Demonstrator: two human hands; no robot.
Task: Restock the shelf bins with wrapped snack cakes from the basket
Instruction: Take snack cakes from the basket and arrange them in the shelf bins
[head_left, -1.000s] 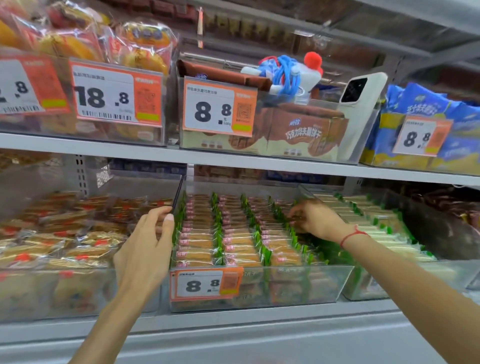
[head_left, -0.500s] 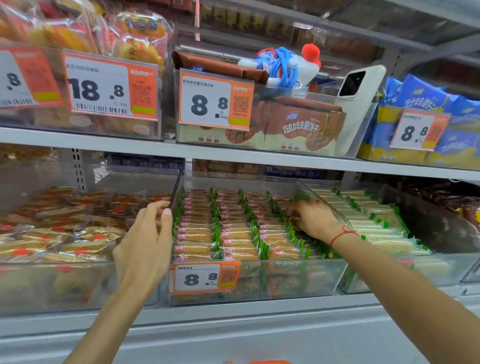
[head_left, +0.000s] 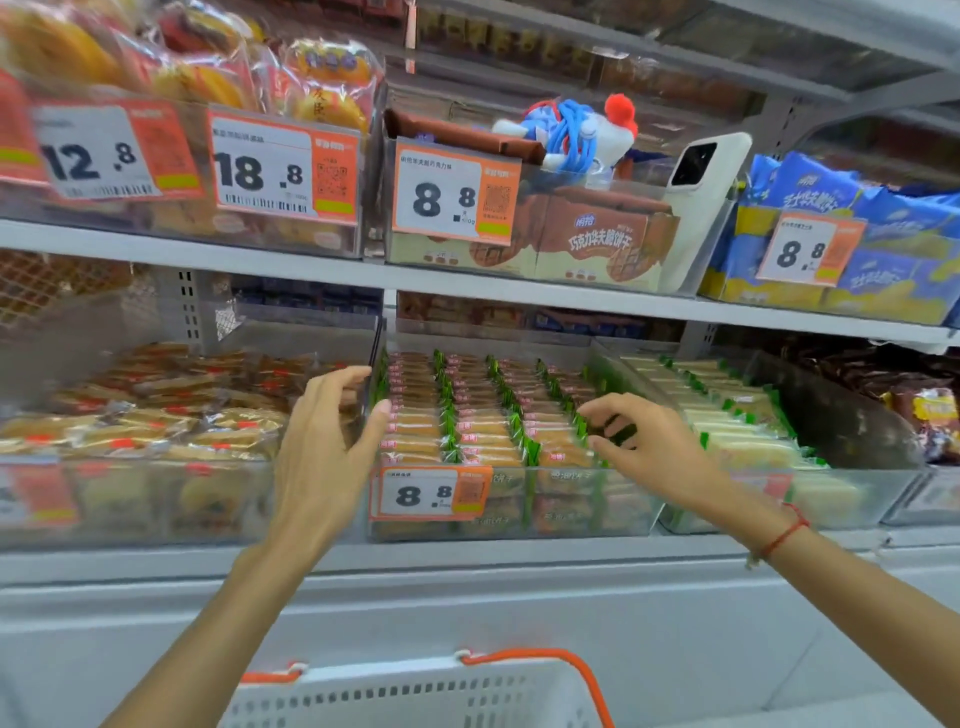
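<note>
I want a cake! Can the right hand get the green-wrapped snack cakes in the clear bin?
Probably yes: the right hand hangs just over the green-wrapped snack cakes, and the clear plastic bin is open on top.

Evenly and brightly lit from overhead, shadows soft. Blurred by motion toward the left edge; bowed by wide-angle distortion at the corners.
</note>
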